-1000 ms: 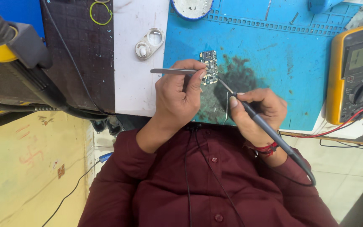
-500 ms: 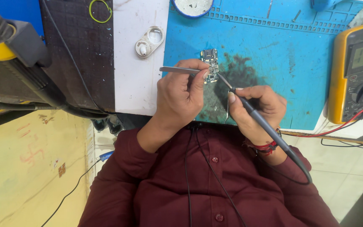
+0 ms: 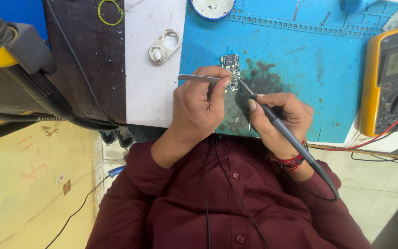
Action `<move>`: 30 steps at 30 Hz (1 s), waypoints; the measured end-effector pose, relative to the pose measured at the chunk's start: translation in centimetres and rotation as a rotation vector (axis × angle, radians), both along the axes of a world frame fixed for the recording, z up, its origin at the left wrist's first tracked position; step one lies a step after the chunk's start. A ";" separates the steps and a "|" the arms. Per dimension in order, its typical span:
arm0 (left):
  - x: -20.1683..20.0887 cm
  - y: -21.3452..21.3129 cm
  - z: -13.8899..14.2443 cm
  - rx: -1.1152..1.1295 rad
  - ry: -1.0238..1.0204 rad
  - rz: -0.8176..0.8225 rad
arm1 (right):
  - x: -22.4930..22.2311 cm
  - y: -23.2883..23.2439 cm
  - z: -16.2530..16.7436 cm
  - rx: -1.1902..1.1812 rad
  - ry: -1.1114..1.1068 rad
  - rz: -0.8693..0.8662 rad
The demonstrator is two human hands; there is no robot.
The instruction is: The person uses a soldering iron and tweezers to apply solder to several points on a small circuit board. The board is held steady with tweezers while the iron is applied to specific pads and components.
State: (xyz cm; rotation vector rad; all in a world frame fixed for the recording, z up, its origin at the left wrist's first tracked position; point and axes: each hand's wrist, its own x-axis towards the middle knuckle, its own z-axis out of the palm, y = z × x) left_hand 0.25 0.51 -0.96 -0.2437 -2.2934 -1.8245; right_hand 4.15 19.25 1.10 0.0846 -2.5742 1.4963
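On the blue mat (image 3: 300, 69) at twelve o'clock, our left hand (image 3: 199, 108) grips tweezers (image 3: 199, 78) pinning the circuit board (image 3: 231, 67), while our right hand (image 3: 279, 115) should touch the soldering iron (image 3: 277, 124) lightly, steadily.

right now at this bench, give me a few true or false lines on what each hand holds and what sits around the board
1. The left hand grips metal tweezers. True.
2. The right hand holds a screwdriver. False: it holds a soldering iron with a trailing cable.
3. The iron's tip meets the small circuit board. True.
4. The board lies on the white panel. False: it lies on the blue mat.
5. A yellow multimeter sits at the mat's right edge. True.
6. The multimeter sits beside the left hand. False: it is past the right hand.
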 end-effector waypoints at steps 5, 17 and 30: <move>0.0 0.0 -0.2 -0.017 0.004 0.004 | -0.1 0.0 -0.2 0.002 0.006 0.006; 0.0 -0.1 -0.4 -0.022 0.003 0.000 | -0.1 -0.1 -0.4 -0.014 -0.004 0.006; -0.1 0.0 0.0 -0.019 -0.004 0.009 | -0.2 -0.1 -0.2 -0.034 -0.014 0.007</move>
